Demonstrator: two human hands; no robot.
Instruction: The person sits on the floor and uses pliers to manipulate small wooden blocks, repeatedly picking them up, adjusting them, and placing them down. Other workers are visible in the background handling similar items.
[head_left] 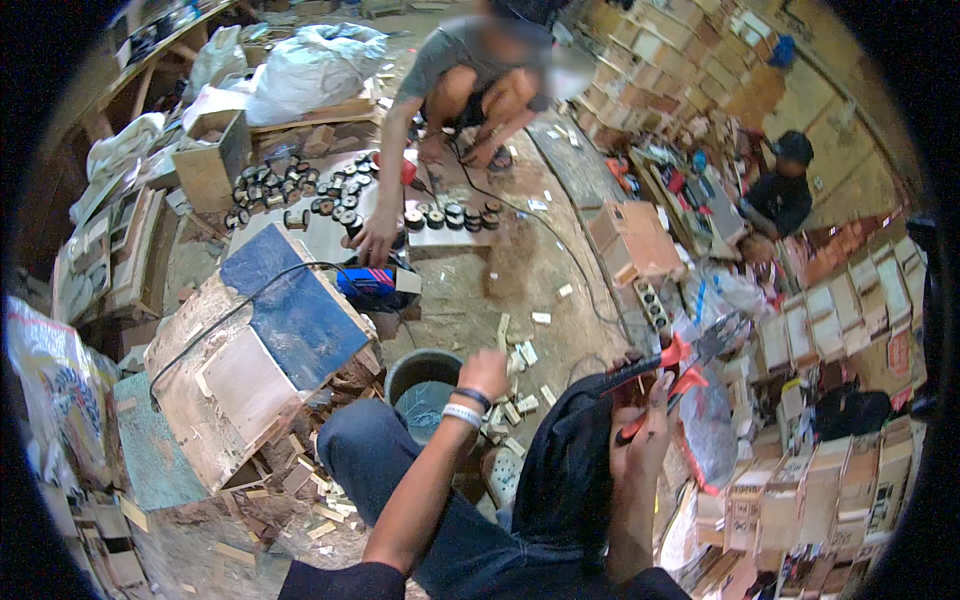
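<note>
In my right hand (645,435) is a pair of pliers (715,342) with red and black handles, held above my right knee, the metal head pointing away to the upper right. My fingers wrap around the lower handle. My left hand (483,375), with bands on its wrist, is closed in a fist over the right rim of a dark grey bucket (425,357). Whether anything small is inside that fist is hidden. The bucket stands on the floor before my knees, its inside bluish grey.
Across from me a person squats, one hand (375,240) reaching down near a blue corded tool (366,284) and many round dark spools (345,205). A wooden board (240,390) leans at left. Wood offcuts (520,404) litter the floor. Another person (780,195) sits far right beside stacked boxes.
</note>
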